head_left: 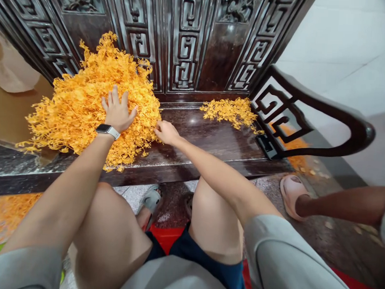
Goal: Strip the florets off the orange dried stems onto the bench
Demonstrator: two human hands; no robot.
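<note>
A large heap of dried orange sprigs (93, 90) lies on the dark polished wooden bench seat (211, 141), against its carved back. My left hand (118, 110), with a black-strapped smartwatch (107, 131) on the wrist, rests on the heap with its fingers spread. My right hand (166, 133) sits at the heap's right edge, fingers curled against the strands. Whether those fingers hold any strands is hidden. A smaller patch of the same sprigs (230, 113) lies farther right on the seat.
The carved back (189, 47) rises behind the seat, and a curved fretwork armrest (307, 110) closes the right end. Orange scraps (10, 214) lie on the speckled floor at lower left. At right, another person's bare leg (345, 204) ends in a pink slipper (291, 196).
</note>
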